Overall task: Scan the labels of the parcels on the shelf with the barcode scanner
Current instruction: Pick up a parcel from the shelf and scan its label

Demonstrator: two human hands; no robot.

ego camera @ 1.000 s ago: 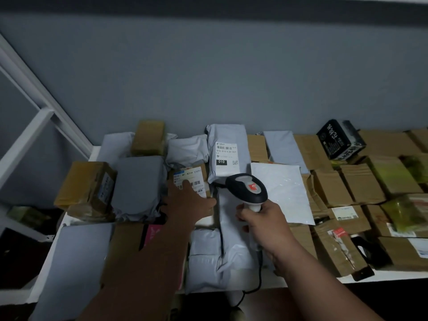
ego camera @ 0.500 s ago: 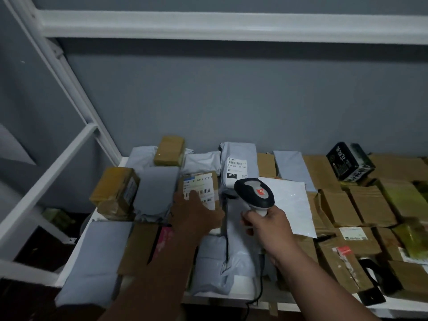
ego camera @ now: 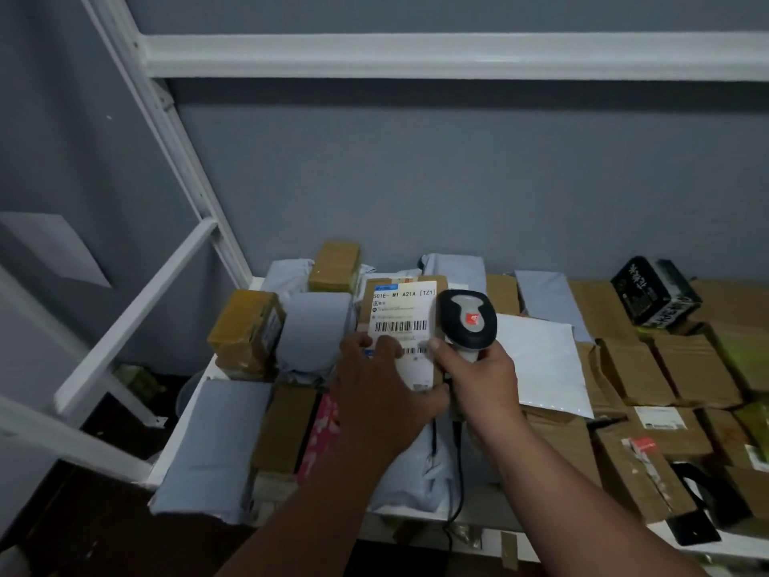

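Observation:
My left hand (ego camera: 380,387) grips a small cardboard parcel (ego camera: 401,314) by its lower edge and holds it tilted up above the shelf, its white barcode label facing me. My right hand (ego camera: 478,376) grips the handle of the black and grey barcode scanner (ego camera: 468,318), whose head sits right beside the parcel's right edge. The scanner's black cable (ego camera: 457,472) hangs down past the shelf front. Many other parcels lie on the white shelf (ego camera: 187,414): grey mailer bags, brown boxes and a white bag (ego camera: 541,360).
A tape-wrapped box (ego camera: 245,331) and a grey bag (ego camera: 316,331) sit left of the held parcel. A black printed box (ego camera: 653,293) stands at the back right. White shelf posts (ego camera: 174,160) and a crossbeam (ego camera: 416,60) frame the bay; a grey wall is behind.
My left hand has lifted the labelled parcel higher and tilted its label toward me. The scanner in my right hand has come up close beside it. The view has tilted upward.

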